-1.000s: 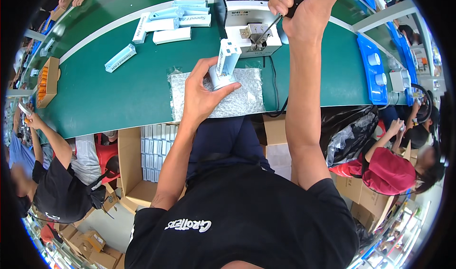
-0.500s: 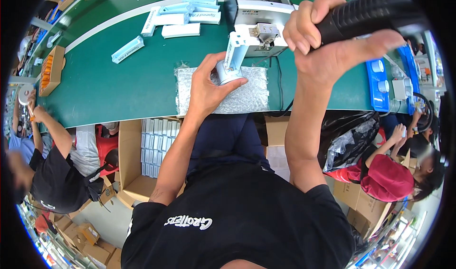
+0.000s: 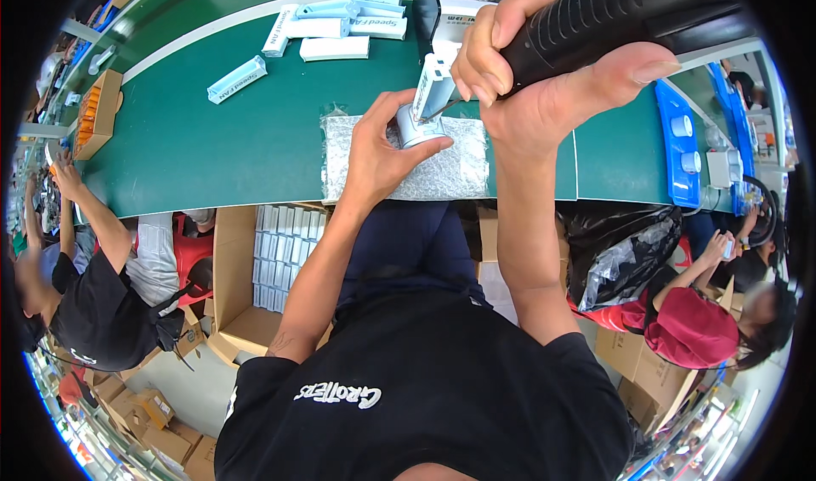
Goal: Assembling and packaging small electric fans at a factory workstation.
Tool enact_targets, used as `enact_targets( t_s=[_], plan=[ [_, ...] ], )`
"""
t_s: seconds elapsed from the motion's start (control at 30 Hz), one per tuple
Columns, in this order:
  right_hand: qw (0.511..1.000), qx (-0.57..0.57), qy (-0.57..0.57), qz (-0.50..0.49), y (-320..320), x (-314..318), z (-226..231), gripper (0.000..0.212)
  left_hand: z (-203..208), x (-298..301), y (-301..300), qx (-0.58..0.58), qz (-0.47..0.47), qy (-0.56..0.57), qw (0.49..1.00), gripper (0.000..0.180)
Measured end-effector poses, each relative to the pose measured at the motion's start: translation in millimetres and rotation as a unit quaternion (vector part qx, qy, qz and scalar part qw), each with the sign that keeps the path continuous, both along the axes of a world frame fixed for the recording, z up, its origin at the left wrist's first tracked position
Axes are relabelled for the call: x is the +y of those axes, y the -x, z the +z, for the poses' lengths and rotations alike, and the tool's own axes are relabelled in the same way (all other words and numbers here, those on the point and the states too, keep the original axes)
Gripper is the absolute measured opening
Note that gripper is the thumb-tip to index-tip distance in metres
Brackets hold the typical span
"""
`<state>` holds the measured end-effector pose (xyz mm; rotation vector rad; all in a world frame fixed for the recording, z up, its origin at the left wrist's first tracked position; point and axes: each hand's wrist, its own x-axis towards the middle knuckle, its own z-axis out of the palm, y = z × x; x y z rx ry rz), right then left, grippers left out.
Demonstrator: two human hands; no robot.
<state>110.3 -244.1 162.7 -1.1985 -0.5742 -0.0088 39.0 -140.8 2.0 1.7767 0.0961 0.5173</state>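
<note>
A pale blue plastic fan housing [image 3: 433, 90] stands upright, its round base [image 3: 418, 131] on a sheet of bubble wrap [image 3: 357, 171]. My left hand [image 3: 374, 154] is closed round that base, fingers behind and thumb across the front. In my right hand [image 3: 535, 99] is a black power screwdriver [image 3: 595, 26], gripped by its ribbed body with the thumb stretched along it. Its thin bit [image 3: 449, 107] slants down to the left into the housing near the base. The exact spot where the tip meets the housing is too small to make out.
Several pale blue housing pieces [image 3: 340, 26] lie at the back. Behind my right hand is a metal machine [image 3: 455, 22]. A blue tray [image 3: 676, 141] with white round parts stands right, an orange-filled carton [image 3: 98, 116] left. Below the edge sits a box of stacked pieces [image 3: 285, 256].
My right hand has brought the screwdriver left and down, so its bit now reaches into the housing. My left hand keeps its hold on the base. The view has shifted slightly.
</note>
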Motion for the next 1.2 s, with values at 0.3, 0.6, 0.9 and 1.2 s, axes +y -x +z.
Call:
enact_targets(
  t_s=[0.3, 0.6, 0.9, 1.2],
  plan=[
    [1.000, -0.008, 0.011, -0.003, -0.3, 2.0, 0.0, 0.099, 3.9, 0.8, 2.9, 0.007, -0.002, -0.006, 1.000, 0.062],
    [0.999, 0.016, 0.019, 0.032, 1.3, -1.2, -8.8, 0.100, 4.7, -0.3, 6.0, 0.001, -0.014, -0.035, 0.999, 0.063],
    [0.992, 0.002, -0.050, 0.116, -3.0, -0.5, -15.8, 0.088, 10.9, 0.9, 5.7, -0.004, -0.013, -0.037, 0.999, 0.062],
    [0.973, 0.047, -0.176, 0.143, -23.2, -66.5, -24.6, 0.105, 14.8, 40.8, 37.0, -0.011, 0.080, -0.003, 0.997, 0.061]
  ],
)
